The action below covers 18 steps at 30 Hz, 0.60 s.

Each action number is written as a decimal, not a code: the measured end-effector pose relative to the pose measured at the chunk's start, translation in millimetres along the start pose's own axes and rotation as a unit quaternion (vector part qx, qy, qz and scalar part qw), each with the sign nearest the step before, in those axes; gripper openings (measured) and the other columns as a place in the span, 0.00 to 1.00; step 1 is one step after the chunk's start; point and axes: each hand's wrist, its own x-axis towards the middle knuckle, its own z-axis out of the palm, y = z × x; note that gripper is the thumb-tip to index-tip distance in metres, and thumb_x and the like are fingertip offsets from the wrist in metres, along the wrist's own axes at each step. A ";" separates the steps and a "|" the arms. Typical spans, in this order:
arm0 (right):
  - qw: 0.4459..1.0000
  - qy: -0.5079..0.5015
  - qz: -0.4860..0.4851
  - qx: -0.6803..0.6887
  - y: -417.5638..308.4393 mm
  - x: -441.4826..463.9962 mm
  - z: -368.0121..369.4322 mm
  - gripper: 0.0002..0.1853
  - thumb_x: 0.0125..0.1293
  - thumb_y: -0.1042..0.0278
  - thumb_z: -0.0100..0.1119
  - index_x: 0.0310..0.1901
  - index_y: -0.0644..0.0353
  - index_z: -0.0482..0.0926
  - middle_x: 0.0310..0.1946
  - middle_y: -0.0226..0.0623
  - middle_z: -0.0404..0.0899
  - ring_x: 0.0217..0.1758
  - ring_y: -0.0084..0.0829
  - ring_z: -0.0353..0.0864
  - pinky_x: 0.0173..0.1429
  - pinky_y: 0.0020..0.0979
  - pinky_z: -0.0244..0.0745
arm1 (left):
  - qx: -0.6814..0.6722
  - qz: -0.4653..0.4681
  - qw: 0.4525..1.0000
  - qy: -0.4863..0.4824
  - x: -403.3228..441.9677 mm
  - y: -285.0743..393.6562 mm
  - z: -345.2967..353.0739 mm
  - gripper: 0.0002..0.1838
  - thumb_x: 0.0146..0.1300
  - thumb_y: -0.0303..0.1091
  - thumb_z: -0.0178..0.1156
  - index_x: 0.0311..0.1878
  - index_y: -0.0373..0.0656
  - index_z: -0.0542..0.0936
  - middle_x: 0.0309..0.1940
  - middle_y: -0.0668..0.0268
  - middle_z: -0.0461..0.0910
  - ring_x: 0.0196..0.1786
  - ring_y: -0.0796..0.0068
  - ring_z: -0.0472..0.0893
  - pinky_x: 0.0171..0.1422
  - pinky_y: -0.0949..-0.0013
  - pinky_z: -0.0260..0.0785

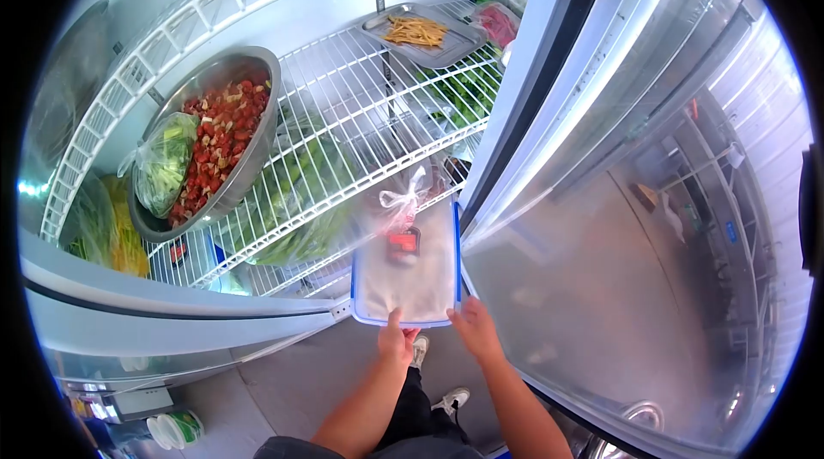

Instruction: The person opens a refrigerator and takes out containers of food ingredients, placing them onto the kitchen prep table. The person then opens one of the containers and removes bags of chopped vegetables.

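A clear plastic container with a blue-edged lid (407,283) is partly inside the fridge opening, below the upper wire shelf. My left hand (397,339) grips its near edge, the thumb on top of the lid. At its near right corner is my right hand (472,323), closed on the edge. A red and black object (403,244) shows at the middle of the container; whether it lies on or under the lid I cannot tell. Just beyond, a tied clear plastic bag (408,197) meets the container's far end.
On the wire shelf (322,116) stand a metal bowl (268,99) of chopped red peppers with bagged greens, and a metal tray (446,49) of yellow strips. Leafy vegetables (300,189) lie lower. The glass door (584,262) stands open at the right; a white tub (176,429) is on the floor.
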 end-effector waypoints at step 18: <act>0.983 0.068 0.024 -0.166 -6.0 67.6 46.3 0.37 0.59 0.42 0.64 0.58 0.66 0.69 0.49 0.55 0.79 0.53 0.51 0.79 0.55 0.42 0.73 | 0.429 0.166 0.888 -0.024 65.4 156.5 -79.2 0.18 0.70 0.44 0.54 0.50 0.38 0.74 0.40 0.60 0.80 0.39 0.72 0.80 0.45 0.67 0.75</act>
